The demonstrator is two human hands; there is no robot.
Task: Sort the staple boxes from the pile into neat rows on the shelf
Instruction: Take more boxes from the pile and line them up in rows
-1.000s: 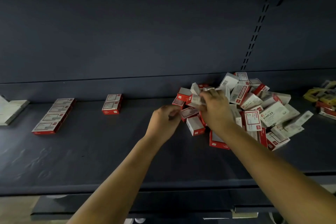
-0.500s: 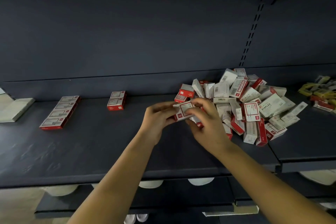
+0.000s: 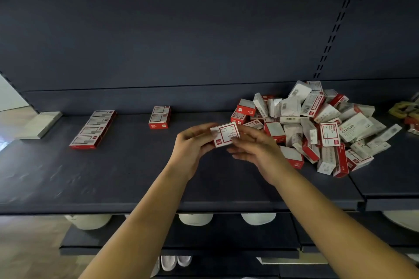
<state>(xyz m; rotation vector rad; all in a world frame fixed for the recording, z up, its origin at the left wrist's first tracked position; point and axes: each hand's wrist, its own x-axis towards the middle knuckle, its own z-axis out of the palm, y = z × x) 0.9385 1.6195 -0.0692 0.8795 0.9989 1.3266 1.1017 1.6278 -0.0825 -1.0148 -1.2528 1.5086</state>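
I pinch one box between my left hand and right hand, above the shelf, left of the pile. I'd square its label up, then set it flush in the short row far left.

A single head-worn wide-angle view looks forward and down at the dark shelf from close, its back panel far, lower shelves near.
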